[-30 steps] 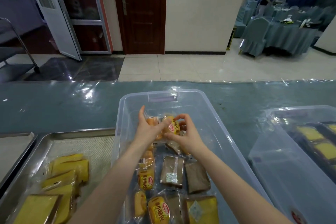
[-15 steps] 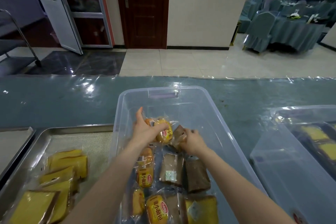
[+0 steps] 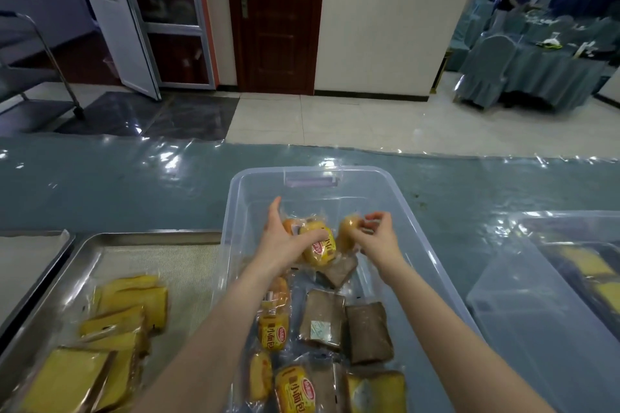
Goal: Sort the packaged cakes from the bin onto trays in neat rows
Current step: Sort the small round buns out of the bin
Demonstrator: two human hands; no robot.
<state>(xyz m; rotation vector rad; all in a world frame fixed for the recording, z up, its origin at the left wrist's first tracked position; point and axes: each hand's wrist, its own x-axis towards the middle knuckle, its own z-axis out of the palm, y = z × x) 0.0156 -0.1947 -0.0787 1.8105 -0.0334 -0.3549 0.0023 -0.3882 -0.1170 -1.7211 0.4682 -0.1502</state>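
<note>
Over the clear bin (image 3: 419, 228), your left hand (image 3: 283, 241) gripped two yellow bread packs (image 3: 317, 243). Your right hand (image 3: 377, 235) pinched a third pack (image 3: 347, 233).

Wrapped yellow and brown cakes (image 3: 322, 318) in clear bin (image 3: 432, 251), yellow slices (image 3: 124, 322) loosely on tray (image 3: 161, 238)

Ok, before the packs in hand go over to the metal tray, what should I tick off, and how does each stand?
1. Left hand grips yellow-labelled wrapped bun packs: ok.
2. Right hand pinches small golden wrapped bun: ok.
3. Held packs lifted clear of the brown wrapped cake slices below: cannot tell.
4. Steel tray has bare liner at its far end: ok.
5. Yellow wrapped cake slices on the tray lie in neat rows: not ok, they overlap.
6. Path over the clear plastic bin wall unobstructed: ok.
</note>
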